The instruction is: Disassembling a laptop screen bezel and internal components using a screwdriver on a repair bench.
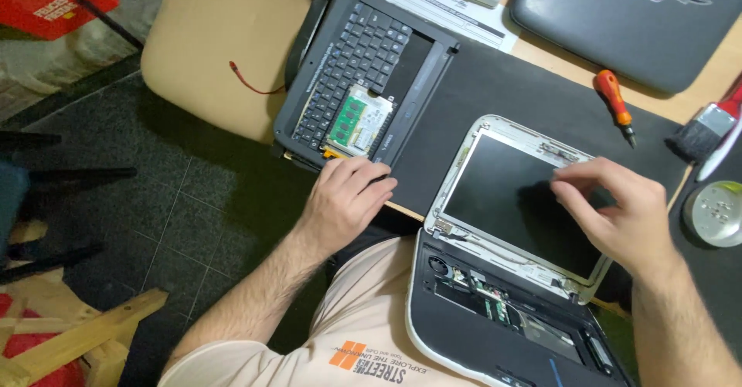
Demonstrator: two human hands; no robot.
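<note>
My left hand (345, 200) rests with curled fingers on the near edge of a detached dark keyboard panel (371, 62), next to a green memory board (348, 118) on a white part. My right hand (614, 209) hovers over the bare dark screen (502, 190) of an opened small laptop, fingertips near the top right of its silver frame (456, 172). The laptop base (495, 310) lies on my lap with its inner parts exposed.
An orange-handled screwdriver (614, 103) lies on the black mat (502, 86). A brush (707, 128) and a round silver tin (717, 212) sit at the right. A closed dark laptop (618, 16) lies at the back. A beige chair (209, 47) stands left; wood pieces (85, 329) lie on the floor.
</note>
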